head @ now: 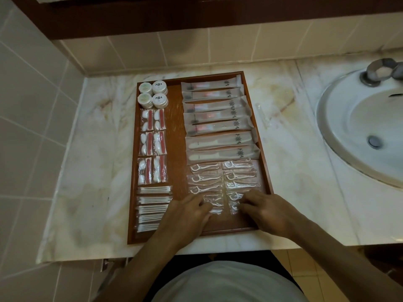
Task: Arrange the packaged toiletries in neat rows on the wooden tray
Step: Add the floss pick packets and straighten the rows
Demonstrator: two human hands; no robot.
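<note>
A wooden tray point(174, 131) lies on the marble counter and holds rows of packaged toiletries. Round white soap packs point(153, 94) sit at its far left, with red-and-white cotton packs point(152, 147) and cotton swab packs point(152, 207) below them. Long toothbrush and comb sachets point(218, 118) fill the right column. Below these lie two columns of clear floss pick packets point(222, 177). My left hand point(189, 214) rests with its fingertips on the nearest floss packet of the left column. My right hand point(263, 211) touches the nearest packet of the right column.
A white sink point(366, 127) with a metal tap point(381, 70) is set into the counter at the right. One clear packet point(262, 114) lies on the counter point(91, 171) just right of the tray. Tiled walls close off the left and back.
</note>
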